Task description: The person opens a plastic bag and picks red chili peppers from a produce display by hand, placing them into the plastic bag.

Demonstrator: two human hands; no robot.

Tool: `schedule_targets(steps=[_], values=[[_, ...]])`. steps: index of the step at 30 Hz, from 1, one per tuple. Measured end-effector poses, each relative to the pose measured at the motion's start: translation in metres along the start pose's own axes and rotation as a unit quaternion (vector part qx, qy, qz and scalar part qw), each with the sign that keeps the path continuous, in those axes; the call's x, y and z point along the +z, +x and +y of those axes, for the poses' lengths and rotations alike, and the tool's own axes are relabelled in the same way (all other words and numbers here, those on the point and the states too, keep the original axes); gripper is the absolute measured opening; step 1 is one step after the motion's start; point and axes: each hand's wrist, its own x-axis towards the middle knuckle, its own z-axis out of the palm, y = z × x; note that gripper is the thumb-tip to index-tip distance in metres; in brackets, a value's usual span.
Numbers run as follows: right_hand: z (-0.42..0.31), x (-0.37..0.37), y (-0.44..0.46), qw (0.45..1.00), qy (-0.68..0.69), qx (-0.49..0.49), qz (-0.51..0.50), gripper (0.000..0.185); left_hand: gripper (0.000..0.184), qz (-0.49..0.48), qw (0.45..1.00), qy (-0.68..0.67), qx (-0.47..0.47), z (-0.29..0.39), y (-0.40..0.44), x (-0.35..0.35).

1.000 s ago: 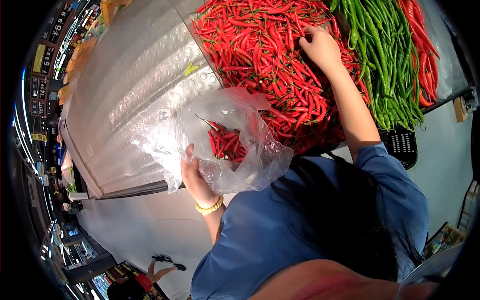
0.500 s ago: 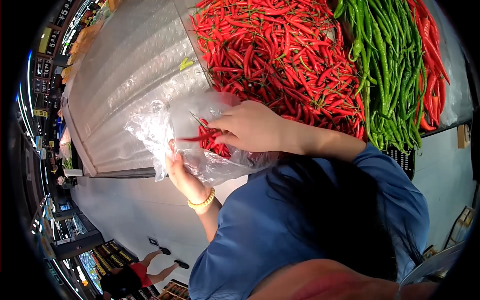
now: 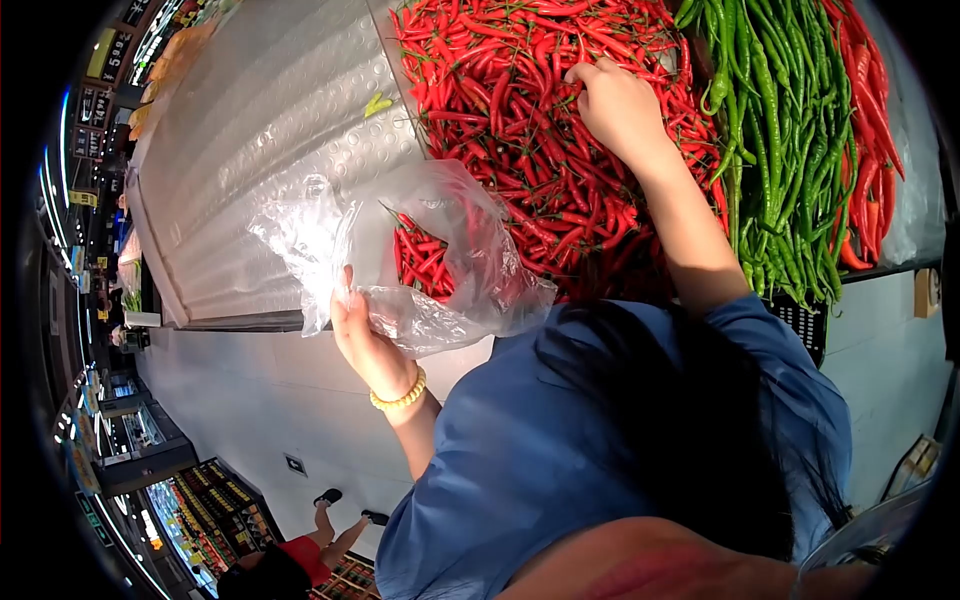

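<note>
A clear plastic bag [image 3: 460, 240] hangs mouth-up in my left hand [image 3: 368, 345], whose fingers pinch its left edge. Inside it lie several small red chilies [image 3: 420, 262] with green stems. My right hand [image 3: 620, 105] is over the heap of red chilies [image 3: 510, 110], fingertips down at its surface. The fingers are drawn together; whatever may be between them is too small to make out. The heap spreads over the display counter, right of and beyond the bag.
Long green peppers [image 3: 780, 130] lie right of the heap, with larger red peppers [image 3: 868, 130] beyond them. A silvery dimpled counter liner [image 3: 260, 130] is on the left, bearing a small yellow-green piece [image 3: 377, 104]. Another person [image 3: 305, 560] is at the lower left, near shelves [image 3: 215, 510].
My right hand has gone from the bag's mouth, where it held red chilies, back up to the heap. My left hand keeps its grip on the bag.
</note>
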Motion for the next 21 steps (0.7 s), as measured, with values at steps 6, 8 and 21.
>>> schedule_targets(steps=[6, 8, 21], values=[[0.000, -0.003, 0.007, 0.994, -0.092, -0.036, -0.036, 0.027, 0.031, -0.004, 0.999, -0.034, -0.001, 0.003, -0.006, -0.016], [-0.003, -0.008, 0.010, 0.986, -0.139, -0.046, -0.075, 0.030, 0.030, -0.011, 0.999, -0.050, -0.007, 0.000, -0.006, -0.028], [-0.110, -0.045, -0.025, 0.756, 0.636, -0.125, 0.092, 0.014, 0.031, -0.105, 0.987, -0.112, -0.044, 0.006, 0.032, -0.061]])
